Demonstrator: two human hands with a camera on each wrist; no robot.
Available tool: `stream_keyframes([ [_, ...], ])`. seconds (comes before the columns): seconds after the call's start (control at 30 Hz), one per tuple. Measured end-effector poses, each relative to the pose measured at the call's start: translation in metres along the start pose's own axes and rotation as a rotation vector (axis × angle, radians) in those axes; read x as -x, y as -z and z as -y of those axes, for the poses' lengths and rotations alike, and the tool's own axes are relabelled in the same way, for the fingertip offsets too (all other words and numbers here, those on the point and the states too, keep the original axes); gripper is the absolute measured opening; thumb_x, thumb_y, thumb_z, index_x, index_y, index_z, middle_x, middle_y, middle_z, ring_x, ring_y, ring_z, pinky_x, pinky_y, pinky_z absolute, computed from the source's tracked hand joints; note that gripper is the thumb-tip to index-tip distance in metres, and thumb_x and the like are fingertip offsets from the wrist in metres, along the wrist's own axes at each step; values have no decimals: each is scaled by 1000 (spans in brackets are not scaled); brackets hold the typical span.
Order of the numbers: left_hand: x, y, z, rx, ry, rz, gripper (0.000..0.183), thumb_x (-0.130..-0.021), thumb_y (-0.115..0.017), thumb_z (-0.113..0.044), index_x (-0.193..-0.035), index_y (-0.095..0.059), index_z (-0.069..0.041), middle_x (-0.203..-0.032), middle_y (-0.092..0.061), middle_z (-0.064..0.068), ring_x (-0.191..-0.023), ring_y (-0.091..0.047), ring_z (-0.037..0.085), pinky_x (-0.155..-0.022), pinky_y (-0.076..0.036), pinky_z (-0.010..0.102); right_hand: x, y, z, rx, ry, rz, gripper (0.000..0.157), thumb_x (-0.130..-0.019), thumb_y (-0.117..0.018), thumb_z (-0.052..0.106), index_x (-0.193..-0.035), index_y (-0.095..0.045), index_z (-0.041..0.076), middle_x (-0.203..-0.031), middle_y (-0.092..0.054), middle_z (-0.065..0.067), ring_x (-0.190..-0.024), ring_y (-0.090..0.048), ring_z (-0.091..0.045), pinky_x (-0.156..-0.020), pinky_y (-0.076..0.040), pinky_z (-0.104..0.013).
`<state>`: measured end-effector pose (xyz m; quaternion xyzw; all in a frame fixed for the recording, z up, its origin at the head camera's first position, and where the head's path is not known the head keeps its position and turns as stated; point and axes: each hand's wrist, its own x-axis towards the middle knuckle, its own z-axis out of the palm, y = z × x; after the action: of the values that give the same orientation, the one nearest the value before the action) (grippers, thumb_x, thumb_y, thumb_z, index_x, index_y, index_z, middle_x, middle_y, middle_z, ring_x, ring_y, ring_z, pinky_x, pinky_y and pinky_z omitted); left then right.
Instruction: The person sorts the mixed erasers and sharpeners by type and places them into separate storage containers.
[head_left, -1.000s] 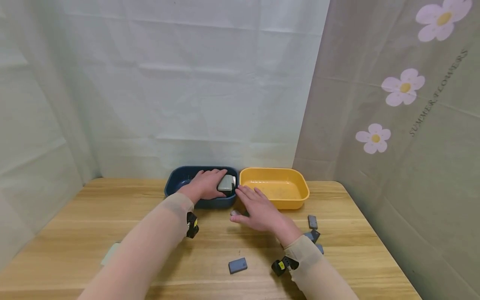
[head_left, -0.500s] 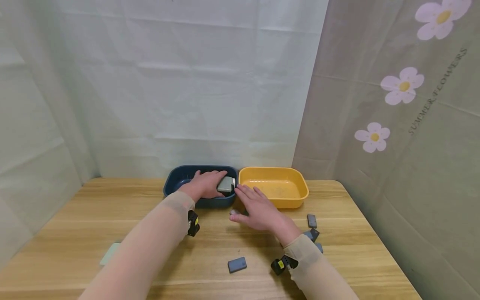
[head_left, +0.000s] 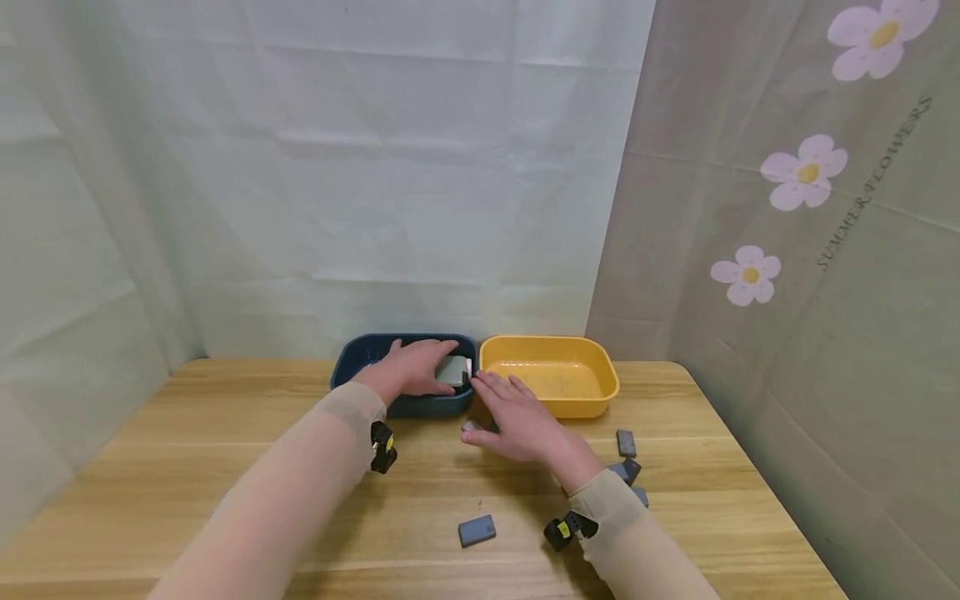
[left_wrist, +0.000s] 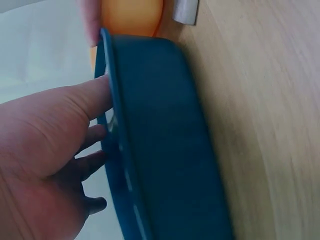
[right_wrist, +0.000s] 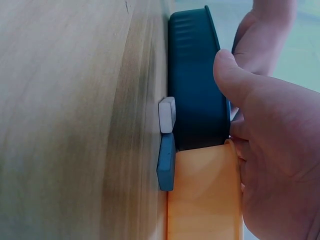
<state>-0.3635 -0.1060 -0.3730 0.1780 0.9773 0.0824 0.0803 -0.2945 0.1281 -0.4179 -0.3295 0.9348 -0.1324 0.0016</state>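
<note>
My left hand reaches into a dark blue bin. Its thumb and fingers stand loosely either side of a grey-green boxy item with a dark part, inside the bin's right end. The left wrist view shows spread fingers behind the rim, which hides most of that item. My right hand lies with straight fingers over the spot where the blue bin meets a yellow bin. Below it, a whitish block and a blue-grey block sit against the bins.
A blue-grey rectangular block lies near the front of the wooden table. Several similar blocks lie beyond the right forearm. Behind the bins hangs a pale curtain, with a flowered one on the right.
The grey-green item sits slightly lower in the blue bin, and my left thumb reaches further right across its front. The left forearm now covers a pale green flat thing. My right hand stays put.
</note>
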Motion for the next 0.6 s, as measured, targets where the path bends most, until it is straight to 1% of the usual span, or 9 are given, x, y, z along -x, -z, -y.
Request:
stream_keyframes([
  [0.17, 11, 9, 2, -48, 3, -23, 88, -103, -80, -46, -173, -39, -14, -173, -43, 15, -162, -36, 38, -126, -16, 79, 1, 0, 1, 9, -9, 1, 93, -107, -66, 61, -175, -31, 8, -182, -24, -10, -169, -19, -27, -137, -10, -48],
  [0.33, 27, 18, 7, -104, 11, -12, 90, -103, -79, -49, -174, -37, -13, -176, -38, 14, -163, -32, 39, -126, -15, 79, 1, 1, 0, -3, 2, -2, 92, -108, -67, 59, -174, -31, 6, -182, -25, -14, -169, -20, -30, -136, -10, -51],
  [0.47, 42, 24, 14, -155, -7, -20, 90, -103, -79, -48, -174, -37, -12, -177, -36, 16, -163, -31, 41, -125, -15, 81, -1, 0, -1, -15, 8, -5, 91, -108, -68, 56, -174, -32, 6, -181, -26, -15, -168, -21, -33, -136, -11, -52],
  [0.6, 56, 29, 20, -196, -33, -40, 88, -104, -78, -49, -173, -37, -12, -177, -36, 17, -163, -30, 43, -124, -16, 82, -4, 1, -2, -20, -8, 0, 92, -107, -69, 57, -175, -31, 7, -182, -25, -13, -169, -20, -31, -137, -10, -51],
])
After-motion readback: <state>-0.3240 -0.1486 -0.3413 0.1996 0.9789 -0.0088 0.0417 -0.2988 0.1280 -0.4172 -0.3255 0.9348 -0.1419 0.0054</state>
